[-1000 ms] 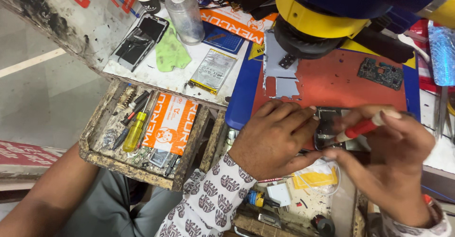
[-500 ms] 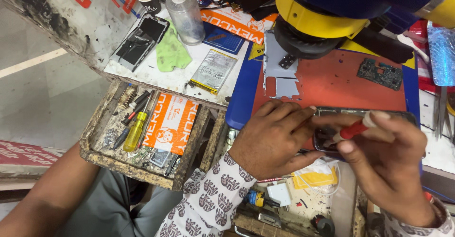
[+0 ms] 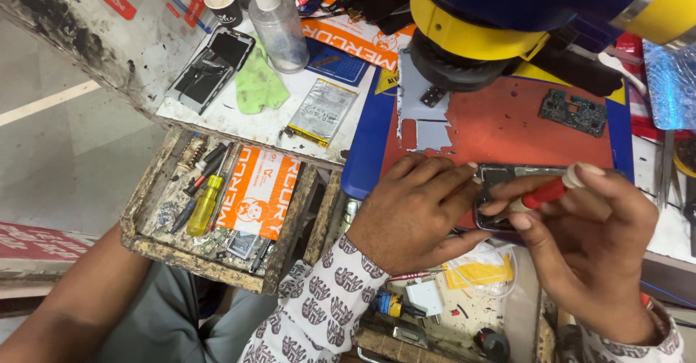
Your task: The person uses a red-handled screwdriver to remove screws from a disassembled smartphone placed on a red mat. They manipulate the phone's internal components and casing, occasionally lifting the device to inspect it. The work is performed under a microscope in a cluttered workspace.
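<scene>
— Where's the phone [image 3: 507,189]?
— On the red mat [image 3: 507,127], under the left hand [image 3: 413,214], whose spread fingers press its edge.
— And the right hand [image 3: 587,240]?
— Fingers clamped on a red screwdriver [image 3: 544,194], tip on the phone.

White sleeves [image 3: 319,298] printed with small dark motifs (elephant-like), above grey trousers [image 3: 181,319].

Your left hand [image 3: 417,211]: palm down, fingers pressed on the dark, opened rectangular phone body [image 3: 507,189]. Your right hand [image 3: 591,243]: pinching a slim red-handled screwdriver [image 3: 544,194], tip down on that phone. Beyond your knuckles: worn red rubber work mat [image 3: 507,120], small green circuit board [image 3: 573,112]. Left of your left wrist: wooden tray [image 3: 217,269] holding a yellow-handled screwdriver [image 3: 203,205].
</scene>
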